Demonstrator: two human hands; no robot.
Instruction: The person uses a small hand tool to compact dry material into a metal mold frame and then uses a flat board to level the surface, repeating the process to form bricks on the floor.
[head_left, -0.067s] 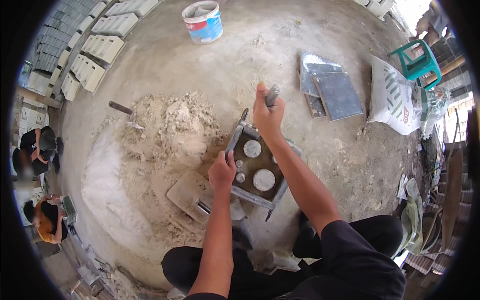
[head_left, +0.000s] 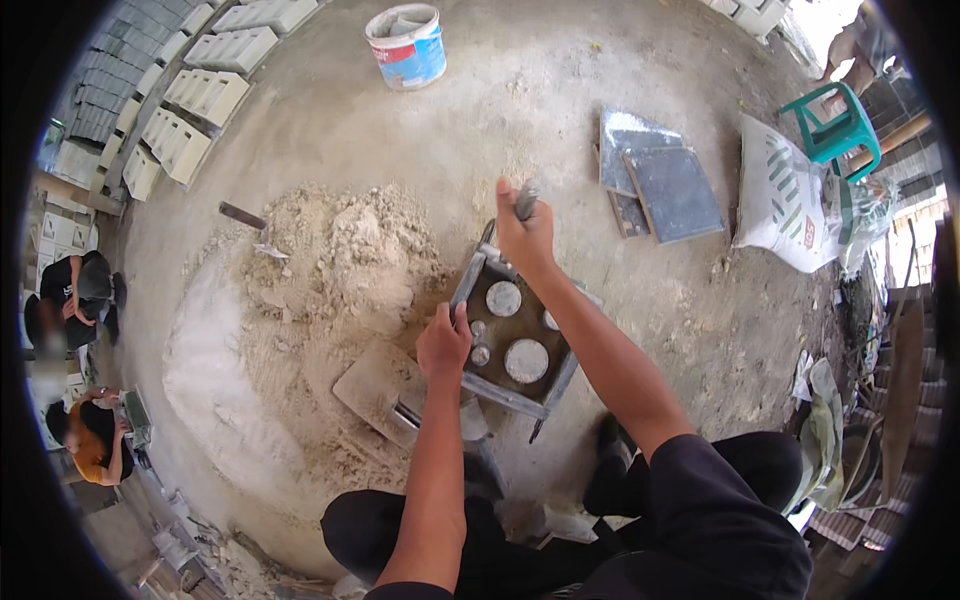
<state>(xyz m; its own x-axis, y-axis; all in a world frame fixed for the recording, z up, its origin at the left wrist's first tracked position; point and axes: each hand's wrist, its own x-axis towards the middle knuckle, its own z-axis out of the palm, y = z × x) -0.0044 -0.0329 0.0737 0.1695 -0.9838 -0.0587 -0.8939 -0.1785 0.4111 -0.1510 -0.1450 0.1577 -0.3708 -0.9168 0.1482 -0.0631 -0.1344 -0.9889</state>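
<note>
A: What are the hands on?

B: A square metal mould (head_left: 512,340) on the concrete floor (head_left: 560,110), just in front of the person's knees, with round grey plugs standing in its dark fill. The left hand (head_left: 443,345) is curled over the mould's near-left rail, fingers closed on the bar, likely to steady the frame.

A: And the other?

B: The right hand (head_left: 523,238) is fisted round a grey handle (head_left: 527,198) at the far corner, thumb wrapped tight; probably the lever of the frame, though its lower end is hidden by the hand.

A: What lies beside those grips?

B: Left of the left hand, a heap of sandy mix (head_left: 335,265) and a flat slab (head_left: 375,385), close enough to scoop from. Beyond the right fist, dark square plates (head_left: 665,185) lie stacked.

A: Any packaging?

B: Farther right of the plates, a white sack (head_left: 785,200) with green stripes and a small red patch lies slumped. Far ahead stands a white bucket (head_left: 408,45) with a blue-and-red band.
</note>
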